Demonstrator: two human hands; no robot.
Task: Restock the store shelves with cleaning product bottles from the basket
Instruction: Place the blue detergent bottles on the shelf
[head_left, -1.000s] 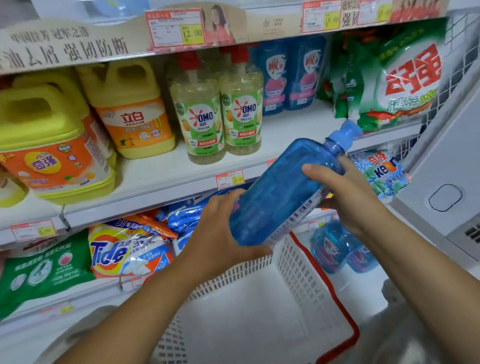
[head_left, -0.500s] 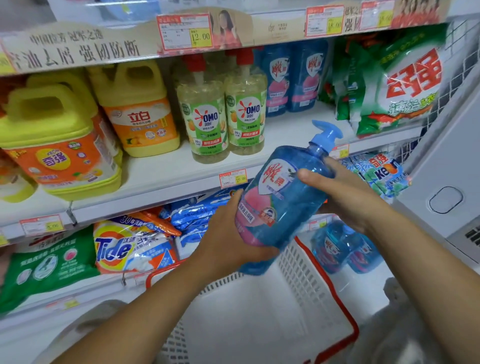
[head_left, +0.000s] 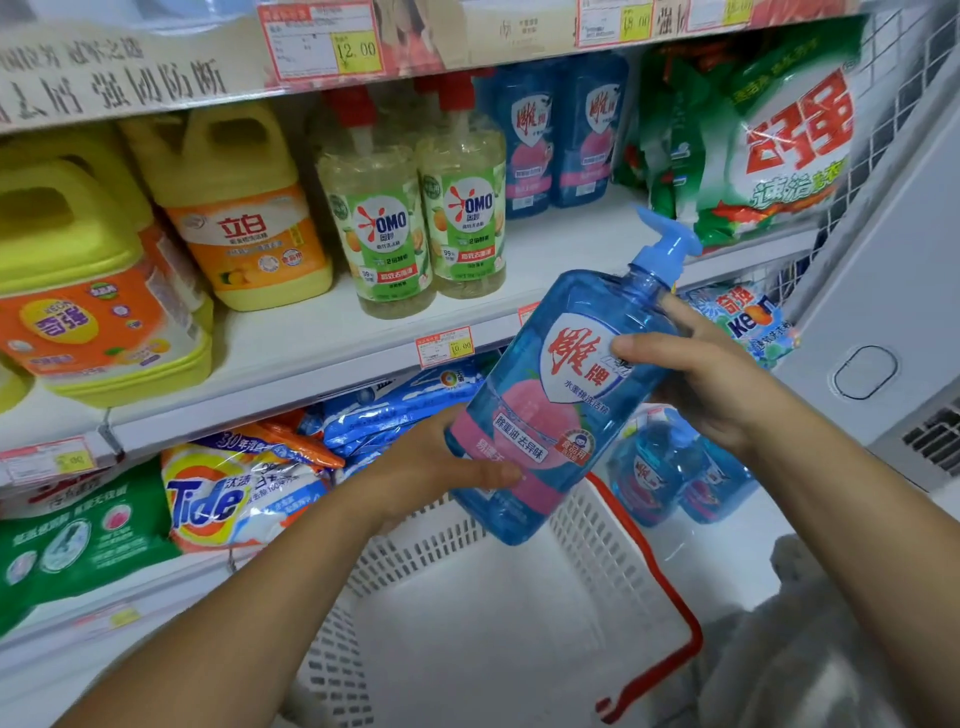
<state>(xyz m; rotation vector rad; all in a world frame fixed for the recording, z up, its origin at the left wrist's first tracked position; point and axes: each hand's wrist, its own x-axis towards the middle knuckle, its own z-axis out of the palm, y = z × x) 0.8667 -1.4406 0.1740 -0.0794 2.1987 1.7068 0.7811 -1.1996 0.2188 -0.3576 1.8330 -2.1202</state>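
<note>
Round it goes! The blue bottle (head_left: 550, 415), which a second ago lay slanted above the basket (head_left: 415, 545) with its barcode side up, has been spun in both hands, and its red-and-pink front label (head_left: 576, 364) now faces out. It stands steeper too, base dipped toward the basket's far rim, and the pump (head_left: 667, 249) nozzle has swung to the other side. The left hand (head_left: 441, 462) has brought its thumb onto the pink lower label. The right hand (head_left: 711, 379) has slid its thumb from the shoulder down to the label's edge.
</note>
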